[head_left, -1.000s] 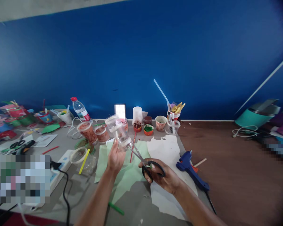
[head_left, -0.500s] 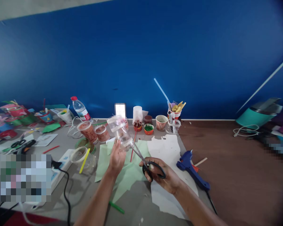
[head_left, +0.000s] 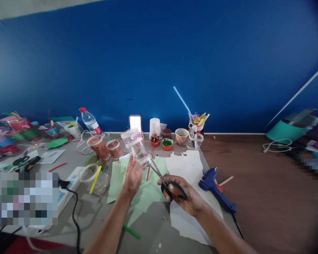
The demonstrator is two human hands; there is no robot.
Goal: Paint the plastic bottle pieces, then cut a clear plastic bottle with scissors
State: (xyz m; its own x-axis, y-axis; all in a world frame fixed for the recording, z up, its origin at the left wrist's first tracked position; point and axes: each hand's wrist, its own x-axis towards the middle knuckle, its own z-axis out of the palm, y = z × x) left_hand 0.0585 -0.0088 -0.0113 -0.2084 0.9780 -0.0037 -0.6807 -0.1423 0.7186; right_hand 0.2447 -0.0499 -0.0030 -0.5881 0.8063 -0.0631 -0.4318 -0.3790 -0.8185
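Observation:
A clear plastic cup-like piece (head_left: 137, 148) with a whitish band is tilted in the air, and my left hand (head_left: 133, 174) is closed around its lower side. My right hand (head_left: 184, 194) grips a pair of scissors (head_left: 157, 170) by their black handles. The slightly parted blades reach up and left to the near rim of the clear plastic; whether they bite into it I cannot tell. Beneath both hands lie sheets of pale green paper (head_left: 145, 197) and torn white paper (head_left: 184, 165).
A blue glue gun (head_left: 217, 192) lies on the right. Paint cups (head_left: 167, 144), a water bottle (head_left: 90, 122) and a cup of wooden utensils (head_left: 197, 123) line the back. On the left are a clear tub (head_left: 94, 180) with a yellow straw, a power strip (head_left: 69, 190) and a black cable (head_left: 75, 215).
Both hands, with the clear plastic piece and the scissors, have shifted very slightly to the right. The scissor handles look a little wider apart. Nothing on the table has been moved.

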